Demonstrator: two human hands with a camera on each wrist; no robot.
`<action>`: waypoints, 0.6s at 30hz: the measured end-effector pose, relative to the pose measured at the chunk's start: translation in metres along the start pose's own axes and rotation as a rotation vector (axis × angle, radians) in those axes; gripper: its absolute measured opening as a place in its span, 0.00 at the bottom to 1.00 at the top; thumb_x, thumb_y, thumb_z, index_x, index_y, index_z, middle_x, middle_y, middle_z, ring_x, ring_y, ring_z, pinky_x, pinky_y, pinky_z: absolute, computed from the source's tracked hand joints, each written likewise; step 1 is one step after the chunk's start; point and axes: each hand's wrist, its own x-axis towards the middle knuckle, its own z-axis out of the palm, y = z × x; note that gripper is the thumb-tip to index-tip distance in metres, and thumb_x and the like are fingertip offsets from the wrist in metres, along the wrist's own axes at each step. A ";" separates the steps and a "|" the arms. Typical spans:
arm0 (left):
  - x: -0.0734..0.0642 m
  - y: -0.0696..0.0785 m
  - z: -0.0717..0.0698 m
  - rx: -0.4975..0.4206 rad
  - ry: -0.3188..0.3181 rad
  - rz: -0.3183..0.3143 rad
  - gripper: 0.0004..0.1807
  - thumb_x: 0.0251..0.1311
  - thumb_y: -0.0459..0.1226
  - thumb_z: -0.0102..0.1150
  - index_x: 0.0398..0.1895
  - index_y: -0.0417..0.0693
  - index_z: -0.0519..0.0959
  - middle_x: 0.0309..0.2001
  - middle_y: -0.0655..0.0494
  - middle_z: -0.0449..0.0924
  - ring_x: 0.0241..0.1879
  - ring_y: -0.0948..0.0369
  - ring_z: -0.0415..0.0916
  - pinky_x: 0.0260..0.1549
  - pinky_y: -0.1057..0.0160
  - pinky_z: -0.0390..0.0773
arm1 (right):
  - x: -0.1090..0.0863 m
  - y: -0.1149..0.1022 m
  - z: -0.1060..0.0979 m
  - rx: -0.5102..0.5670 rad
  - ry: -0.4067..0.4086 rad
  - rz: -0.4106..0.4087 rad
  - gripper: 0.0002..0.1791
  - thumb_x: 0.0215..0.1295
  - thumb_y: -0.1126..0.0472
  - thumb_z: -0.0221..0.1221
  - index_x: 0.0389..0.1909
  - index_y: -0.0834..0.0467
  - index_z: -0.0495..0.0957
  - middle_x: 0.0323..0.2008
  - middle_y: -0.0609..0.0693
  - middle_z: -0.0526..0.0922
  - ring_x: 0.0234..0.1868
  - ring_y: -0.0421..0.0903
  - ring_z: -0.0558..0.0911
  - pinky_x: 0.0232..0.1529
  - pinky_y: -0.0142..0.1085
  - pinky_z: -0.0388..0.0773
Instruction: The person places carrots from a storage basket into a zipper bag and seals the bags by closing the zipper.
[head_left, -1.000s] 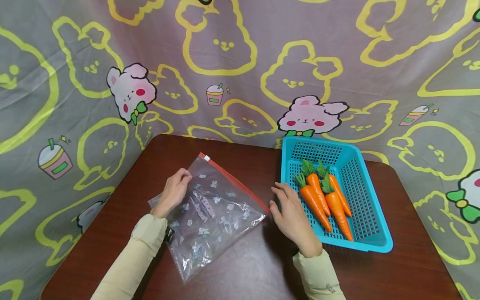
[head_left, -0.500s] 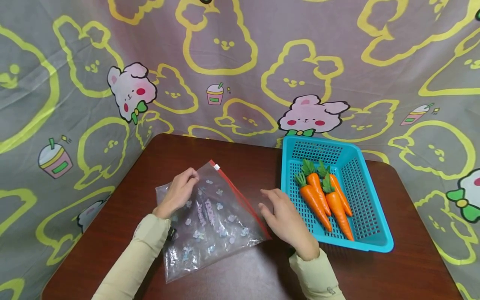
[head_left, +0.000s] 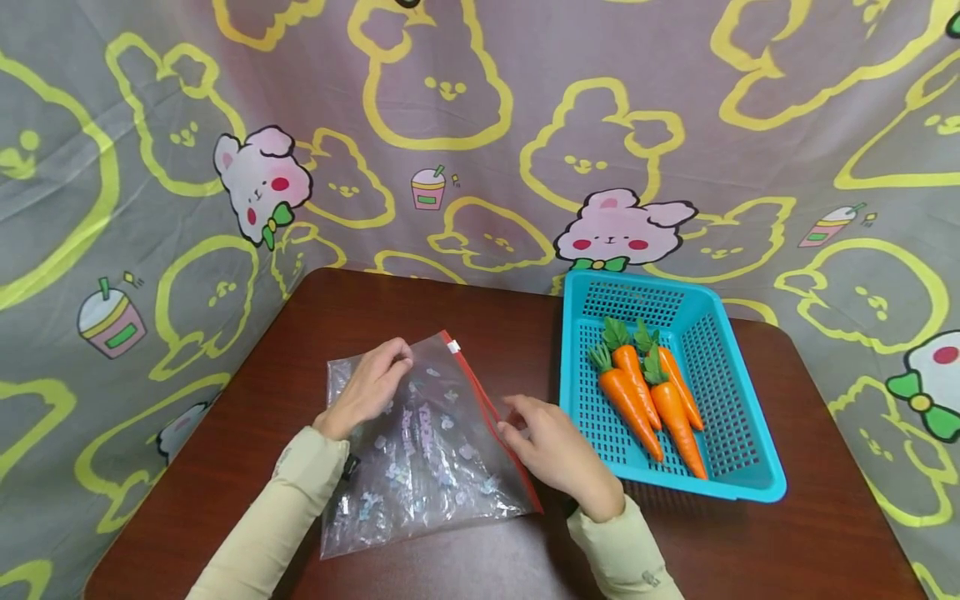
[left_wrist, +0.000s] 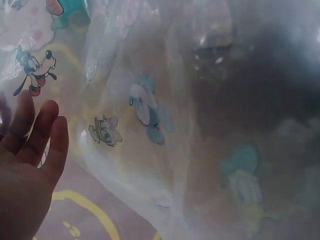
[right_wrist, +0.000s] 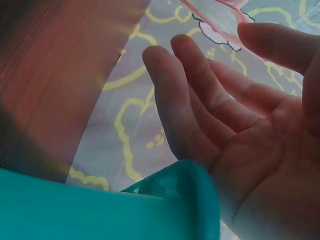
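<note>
A clear slider zip bag [head_left: 420, 450] with printed cartoon figures and a red zip edge lies tilted in front of me; its white slider [head_left: 453, 346] is at the far end of that edge. My left hand [head_left: 369, 389] pinches the bag's upper side between thumb and fingers; in the left wrist view, bent fingers [left_wrist: 52, 130] show against the printed film. Beside the red edge, my right hand [head_left: 561, 450] has its thumb and fingers apart, with nothing held between them. In the right wrist view its fingers [right_wrist: 170, 95] are loosely bent, near the teal basket's rim.
A teal plastic basket [head_left: 750, 392] stands at the right of the brown table [head_left: 360, 308]. Several orange carrots [head_left: 632, 408] with green tops lie in it. A patterned cloth [head_left: 480, 100] hangs behind and at both sides.
My left hand has moved right, and the bag has shifted and turned with it. The right hand has moved left, away from the basket, to the bag's red edge.
</note>
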 end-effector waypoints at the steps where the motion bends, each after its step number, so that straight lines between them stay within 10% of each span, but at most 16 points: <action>1: 0.000 0.000 0.000 -0.006 -0.004 0.000 0.04 0.63 0.33 0.50 0.32 0.51 0.73 0.30 0.58 0.73 0.32 0.62 0.70 0.36 0.64 0.70 | 0.000 0.000 0.000 0.001 -0.004 -0.004 0.18 0.65 0.57 0.60 0.54 0.60 0.77 0.40 0.49 0.85 0.35 0.40 0.84 0.41 0.38 0.81; 18: 0.001 0.004 0.003 -0.040 -0.033 0.019 0.04 0.65 0.34 0.50 0.34 0.52 0.74 0.30 0.58 0.72 0.31 0.62 0.70 0.35 0.63 0.71 | 0.001 -0.001 0.000 -0.052 -0.068 -0.070 0.08 0.64 0.58 0.59 0.40 0.57 0.82 0.21 0.40 0.80 0.19 0.32 0.72 0.24 0.28 0.70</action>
